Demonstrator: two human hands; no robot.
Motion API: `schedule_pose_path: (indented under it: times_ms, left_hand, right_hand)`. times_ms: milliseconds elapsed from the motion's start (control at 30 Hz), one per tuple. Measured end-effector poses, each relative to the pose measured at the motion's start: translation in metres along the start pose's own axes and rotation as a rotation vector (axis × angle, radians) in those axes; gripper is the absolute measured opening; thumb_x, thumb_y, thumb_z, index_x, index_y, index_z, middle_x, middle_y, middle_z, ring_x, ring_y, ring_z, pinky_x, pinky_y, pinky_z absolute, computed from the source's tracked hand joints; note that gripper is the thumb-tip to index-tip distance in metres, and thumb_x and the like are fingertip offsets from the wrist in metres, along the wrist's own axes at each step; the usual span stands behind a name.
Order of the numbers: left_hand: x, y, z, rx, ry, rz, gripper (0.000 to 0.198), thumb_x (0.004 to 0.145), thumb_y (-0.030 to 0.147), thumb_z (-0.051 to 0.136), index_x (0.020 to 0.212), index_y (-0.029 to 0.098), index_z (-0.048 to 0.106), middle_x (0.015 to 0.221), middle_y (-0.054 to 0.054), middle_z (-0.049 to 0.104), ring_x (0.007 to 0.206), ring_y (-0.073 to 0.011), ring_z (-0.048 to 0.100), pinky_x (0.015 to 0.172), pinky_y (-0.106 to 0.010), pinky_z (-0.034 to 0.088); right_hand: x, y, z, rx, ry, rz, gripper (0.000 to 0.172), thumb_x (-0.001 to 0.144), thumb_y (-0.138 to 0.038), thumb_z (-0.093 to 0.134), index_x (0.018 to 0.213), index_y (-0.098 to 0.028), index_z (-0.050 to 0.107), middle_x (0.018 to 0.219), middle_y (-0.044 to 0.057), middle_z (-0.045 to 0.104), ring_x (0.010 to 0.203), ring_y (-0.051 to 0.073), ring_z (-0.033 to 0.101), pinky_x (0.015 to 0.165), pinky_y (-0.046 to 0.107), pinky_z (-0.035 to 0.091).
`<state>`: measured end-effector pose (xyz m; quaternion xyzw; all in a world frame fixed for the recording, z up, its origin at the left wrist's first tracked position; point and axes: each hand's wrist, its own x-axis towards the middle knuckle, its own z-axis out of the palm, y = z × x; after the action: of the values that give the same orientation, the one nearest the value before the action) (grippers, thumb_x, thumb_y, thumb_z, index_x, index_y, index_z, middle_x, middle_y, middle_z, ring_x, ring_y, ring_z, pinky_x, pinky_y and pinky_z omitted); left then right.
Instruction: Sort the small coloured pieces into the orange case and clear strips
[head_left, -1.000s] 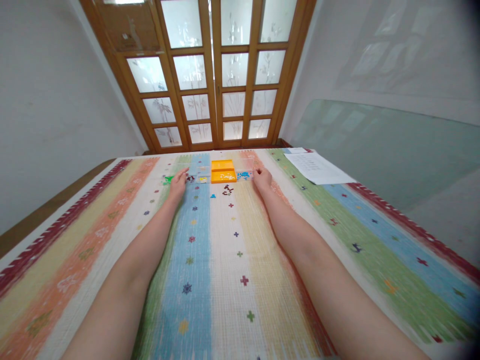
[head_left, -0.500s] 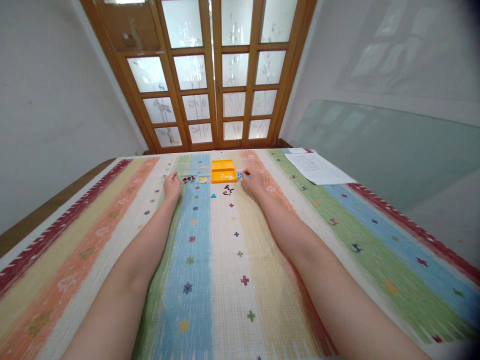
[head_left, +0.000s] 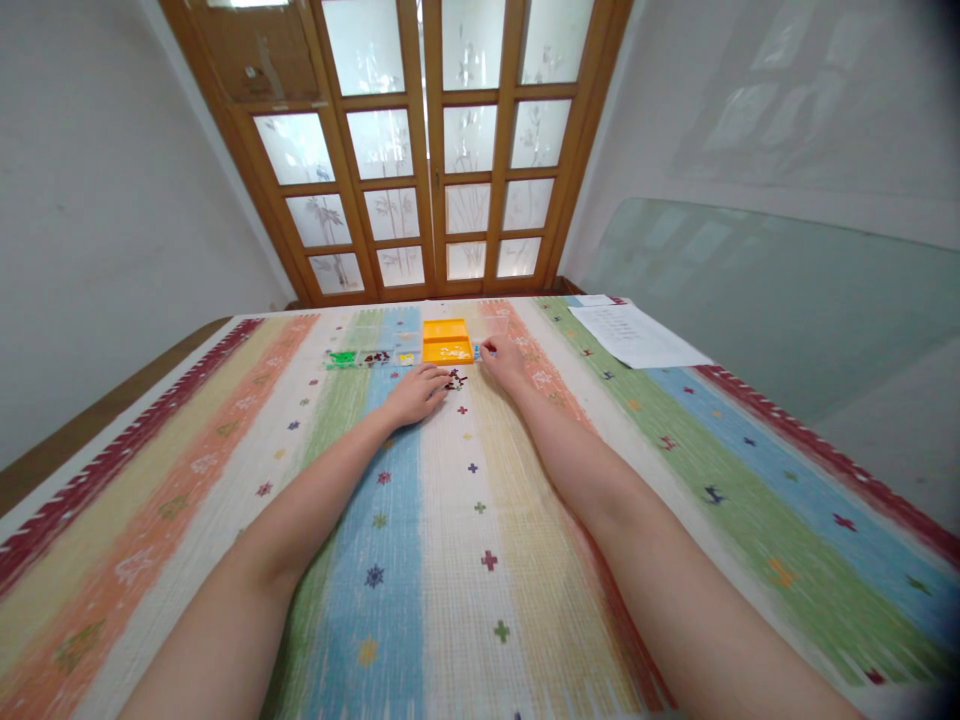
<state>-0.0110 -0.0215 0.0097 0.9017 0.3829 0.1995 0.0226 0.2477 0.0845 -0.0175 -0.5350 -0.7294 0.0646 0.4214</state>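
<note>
My left hand (head_left: 420, 393) lies low over the cloth, fingers stretched toward a small pile of dark red pieces (head_left: 456, 379). Its fingertips are at the pile's left edge; whether they touch a piece is too small to tell. My right hand (head_left: 504, 362) is closed in a pinch beside some blue pieces (head_left: 477, 351); what it holds, if anything, I cannot make out. Between and beyond the hands stands an open yellow case (head_left: 447, 328) with white pieces (head_left: 454, 352) in its near half.
Clear compartments left of the case hold green pieces (head_left: 343, 357), dark red pieces (head_left: 376, 357) and yellow pieces (head_left: 406, 358). A written paper sheet (head_left: 634, 336) lies at the far right of the striped tablecloth (head_left: 480, 590). Wooden glass doors (head_left: 427, 180) stand behind the table.
My left hand has moved right and nearer, from the green pieces to the loose dark red pile, uncovering the green pieces. It now covers where a blue piece lay. My right hand has barely moved.
</note>
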Motion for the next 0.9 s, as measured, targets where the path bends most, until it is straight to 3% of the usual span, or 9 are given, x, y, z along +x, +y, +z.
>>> schedule_pose_path:
  times_ms: [133, 400, 633, 900]
  left_hand:
    - [0.000, 0.003, 0.000, 0.002, -0.095, 0.033, 0.045, 0.109, 0.036, 0.044, 0.144, 0.021, 0.068, 0.151, -0.009, 0.066, 0.144, -0.0259, 0.052, 0.130, -0.047, 0.032]
    - [0.002, 0.002, 0.008, -0.018, -0.064, -0.008, 0.050, 0.111, 0.035, 0.035, 0.143, 0.015, 0.067, 0.148, -0.011, 0.067, 0.139, -0.0258, 0.055, 0.126, -0.044, 0.038]
    - [-0.001, -0.008, 0.008, -0.025, 0.013, -0.049, 0.050, 0.111, 0.035, 0.035, 0.144, 0.015, 0.066, 0.150, -0.014, 0.064, 0.142, -0.0262, 0.054, 0.127, -0.046, 0.038]
    - [-0.009, -0.046, 0.000, -0.095, 0.199, -0.292, 0.047, 0.109, 0.035, 0.038, 0.139, 0.016, 0.069, 0.150, -0.015, 0.064, 0.143, -0.0269, 0.055, 0.127, -0.050, 0.039]
  right_hand:
    - [-0.001, -0.002, 0.001, -0.002, -0.010, -0.013, 0.020, 0.098, -0.025, 0.056, 0.090, -0.020, 0.074, 0.097, 0.008, 0.075, 0.092, 0.022, 0.061, 0.084, 0.033, 0.043]
    - [-0.006, -0.024, 0.002, -0.025, -0.060, -0.089, 0.018, 0.098, -0.022, 0.058, 0.090, -0.020, 0.074, 0.099, 0.009, 0.075, 0.097, 0.024, 0.062, 0.091, 0.035, 0.044]
    - [-0.012, -0.038, 0.003, -0.028, -0.110, -0.187, 0.015, 0.097, -0.019, 0.060, 0.088, -0.019, 0.071, 0.097, 0.009, 0.074, 0.093, 0.024, 0.062, 0.088, 0.034, 0.043]
    - [-0.014, -0.043, -0.003, -0.037, -0.172, -0.184, 0.017, 0.099, -0.022, 0.059, 0.091, -0.020, 0.073, 0.100, 0.009, 0.076, 0.095, 0.023, 0.063, 0.087, 0.032, 0.043]
